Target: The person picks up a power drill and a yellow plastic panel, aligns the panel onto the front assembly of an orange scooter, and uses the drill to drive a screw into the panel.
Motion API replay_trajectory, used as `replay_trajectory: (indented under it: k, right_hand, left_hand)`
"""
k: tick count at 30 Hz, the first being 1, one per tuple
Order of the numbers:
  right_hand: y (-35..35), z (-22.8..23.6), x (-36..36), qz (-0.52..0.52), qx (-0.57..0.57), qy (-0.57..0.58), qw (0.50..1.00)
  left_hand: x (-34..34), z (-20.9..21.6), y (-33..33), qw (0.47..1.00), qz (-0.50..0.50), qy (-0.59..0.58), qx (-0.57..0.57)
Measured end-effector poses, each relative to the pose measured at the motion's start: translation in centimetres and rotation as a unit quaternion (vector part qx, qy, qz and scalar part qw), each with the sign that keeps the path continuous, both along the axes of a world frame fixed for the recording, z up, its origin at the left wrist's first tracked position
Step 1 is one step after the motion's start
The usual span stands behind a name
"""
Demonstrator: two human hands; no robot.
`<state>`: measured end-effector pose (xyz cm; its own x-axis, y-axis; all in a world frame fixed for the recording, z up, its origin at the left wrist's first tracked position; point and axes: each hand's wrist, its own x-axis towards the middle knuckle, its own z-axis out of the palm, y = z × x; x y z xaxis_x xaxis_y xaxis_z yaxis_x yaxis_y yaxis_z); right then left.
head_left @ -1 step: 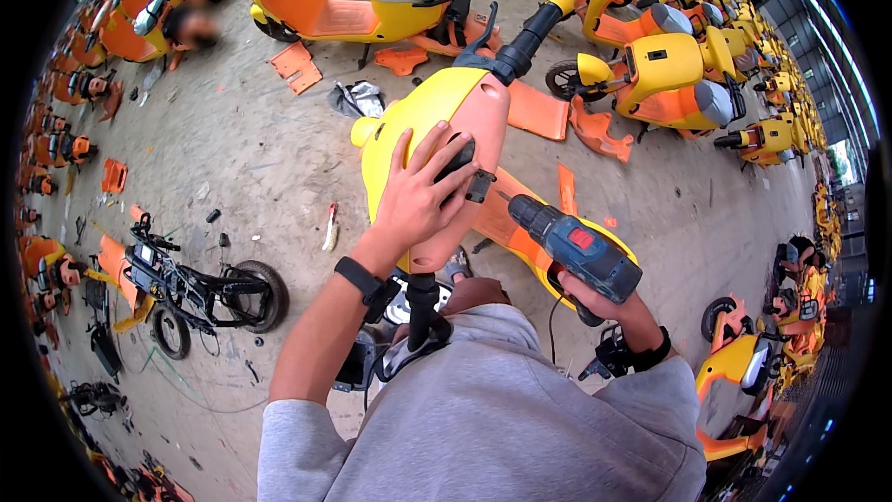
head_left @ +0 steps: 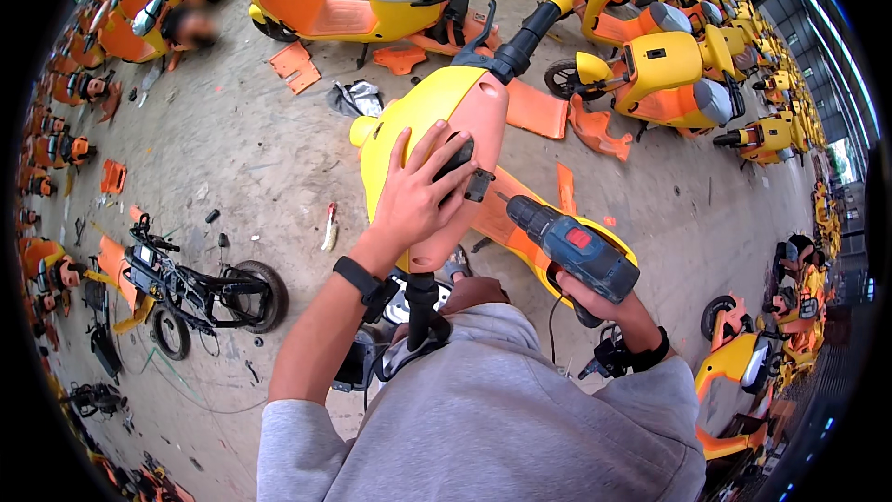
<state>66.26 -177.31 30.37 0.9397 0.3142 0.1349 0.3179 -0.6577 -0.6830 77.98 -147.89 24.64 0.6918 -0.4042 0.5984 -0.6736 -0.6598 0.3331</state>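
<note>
Right in front of me is a yellow scooter front with an orange panel facing up. My left hand lies on that panel, fingers spread, partly over a black oval part. A small black square fitting sits beside its fingertips. A blue-grey cordless drill is gripped by my right hand. Its tip points left toward the black fitting, with a small gap between them. Part of the panel is hidden under my left hand.
The scooter's black handlebar grip sticks out at the far side. A stripped black scooter frame lies to the left. Loose orange panels are on the floor beyond. Rows of yellow scooters stand at the right; another person crouches far left.
</note>
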Motion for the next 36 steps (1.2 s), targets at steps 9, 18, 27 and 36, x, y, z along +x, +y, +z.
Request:
replay_trajectory:
  k: [9, 18, 27, 36]
  right_hand:
    - [1.0, -0.4, -0.1, 0.014, 0.01, 0.021, 1.0]
    - [1.6, -0.4, 0.0, 0.027, -0.001, 0.001, 1.0]
    - [1.2, -1.1, -0.6, -0.042, 0.043, 0.181, 0.982]
    - [2.1, 1.1, 0.6, -0.093, 0.09, 0.345, 0.93]
  left_hand:
    - [0.2, -0.2, 0.0, 1.0, -0.005, 0.002, 0.002]
    - [0.1, 0.0, 0.0, 1.0, 0.0, 0.007, -0.002]
    - [0.0, 0.0, -0.4, 1.0, 0.005, 0.006, 0.0]
    - [0.1, -0.1, -0.2, 1.0, 0.0, 0.005, -0.014]
